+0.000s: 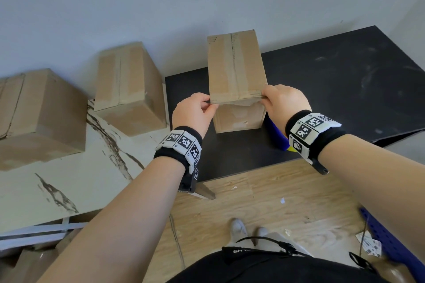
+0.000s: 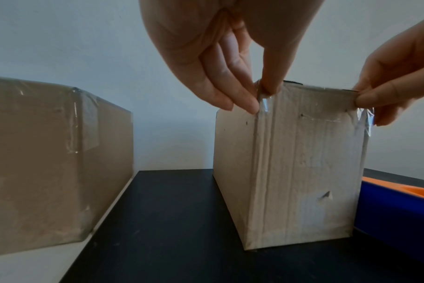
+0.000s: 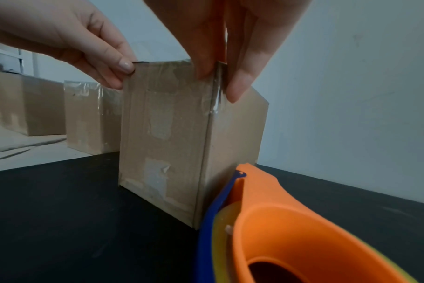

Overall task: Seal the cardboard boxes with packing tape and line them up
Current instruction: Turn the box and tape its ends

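Note:
A tall cardboard box (image 1: 236, 71) stands upright on the black table (image 1: 345, 80), with tape along its top seam. My left hand (image 1: 212, 103) pinches its near top-left corner and my right hand (image 1: 264, 96) pinches the near top-right corner. In the left wrist view, thumb and fingers of my left hand (image 2: 260, 99) squeeze clear tape (image 2: 264, 104) over the box (image 2: 303, 172) corner. A loose tape end (image 2: 364, 120) hangs under the right hand. In the right wrist view my right hand (image 3: 218, 84) pinches the taped corner of the box (image 3: 177, 143).
A blue and orange tape dispenser (image 3: 278, 229) lies on the black table against the box's right side, below my right wrist. Two taped boxes (image 1: 128, 89) (image 1: 39, 117) sit on the marble-patterned table (image 1: 69, 186) to the left. A grey wall stands behind.

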